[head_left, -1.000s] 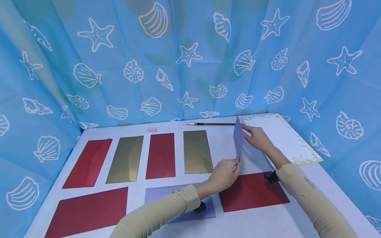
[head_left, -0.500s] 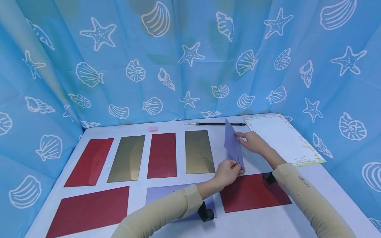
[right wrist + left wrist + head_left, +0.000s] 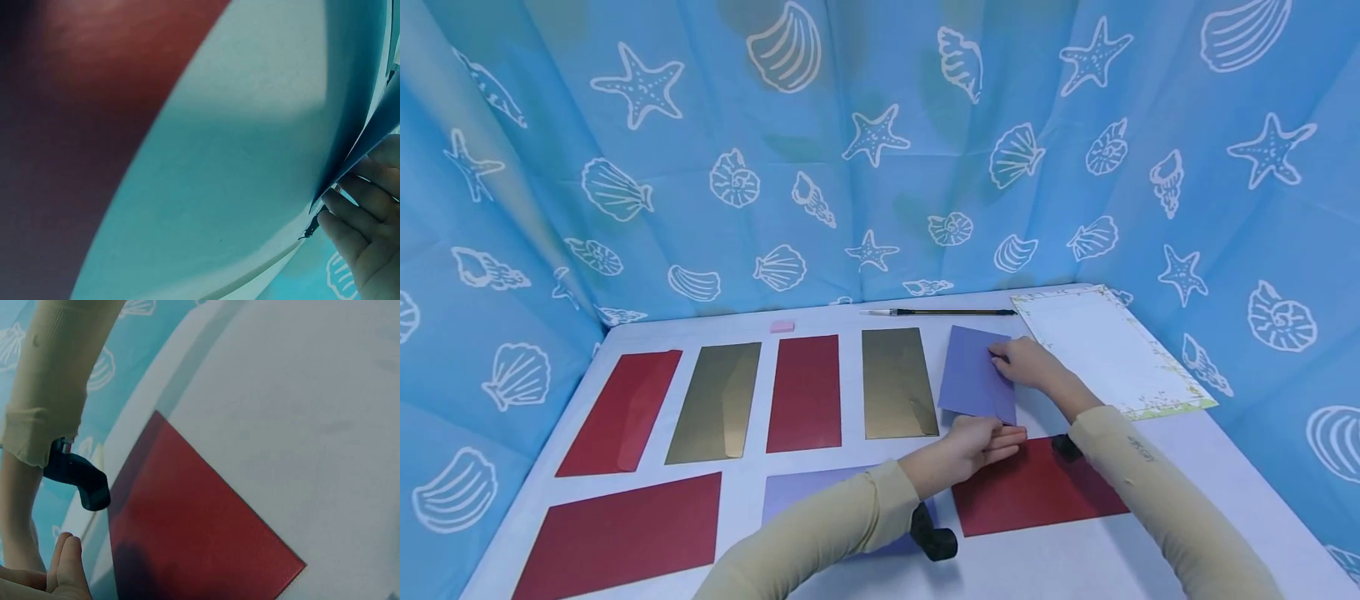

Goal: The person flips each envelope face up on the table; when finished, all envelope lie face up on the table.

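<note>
A small purple envelope is tilted above the table at centre right, its broad face toward the head camera. My right hand pinches its right edge, thumb on the face and the other fingers behind it. Just below its near edge is my left hand, its fingers straight and pointing right; whether the thumb touches the envelope cannot be told. Under and right of the left hand lies a red envelope, also in the left wrist view. The left forearm partly covers another purple envelope.
Red and gold envelopes lie in a row at left, with another red envelope nearer. A pink eraser, a brush and a bordered sheet of paper lie farther back. A blue curtain surrounds the table.
The held purple envelope has turned from edge-on to face-up and moved left and lower. My left hand's fingers have straightened from a pinch at its near corner.
</note>
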### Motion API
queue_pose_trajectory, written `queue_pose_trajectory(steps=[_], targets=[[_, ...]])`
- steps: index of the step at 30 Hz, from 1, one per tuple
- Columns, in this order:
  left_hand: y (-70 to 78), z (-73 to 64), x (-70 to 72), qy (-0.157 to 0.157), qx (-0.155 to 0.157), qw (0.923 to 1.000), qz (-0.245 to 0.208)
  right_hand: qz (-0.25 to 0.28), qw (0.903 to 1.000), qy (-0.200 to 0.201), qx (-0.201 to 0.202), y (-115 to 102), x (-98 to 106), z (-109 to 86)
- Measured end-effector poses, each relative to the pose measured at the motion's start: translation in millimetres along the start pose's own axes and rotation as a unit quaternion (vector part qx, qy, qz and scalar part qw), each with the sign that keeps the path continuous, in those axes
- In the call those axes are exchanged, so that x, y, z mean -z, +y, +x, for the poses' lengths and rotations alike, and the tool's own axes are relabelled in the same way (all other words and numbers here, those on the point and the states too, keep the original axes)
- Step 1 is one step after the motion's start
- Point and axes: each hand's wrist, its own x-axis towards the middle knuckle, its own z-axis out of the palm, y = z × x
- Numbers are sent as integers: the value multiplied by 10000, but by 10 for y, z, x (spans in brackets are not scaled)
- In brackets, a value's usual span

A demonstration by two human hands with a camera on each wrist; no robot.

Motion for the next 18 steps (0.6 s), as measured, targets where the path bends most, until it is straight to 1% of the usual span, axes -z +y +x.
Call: queue_pose_trajectory(steps=[3, 7, 13, 16, 18], targets=[[-33, 54, 24, 105, 70, 9998, -139, -54, 9999, -99, -105, 7, 3, 22], [-41, 77, 66, 185, 113, 9997, -115, -101, 9995, -227, -209, -7, 23, 65], [-21, 81, 125, -102, 256, 9996, 1, -141, 9986, -372, -356, -4, 46, 114], [-14, 73, 182, -232, 240, 9993, 171, -140, 9980, -430, -437, 27, 53, 115], [0, 68, 236, -331, 168, 9987, 358, -148, 9978, -455, -459, 45, 59, 112]])
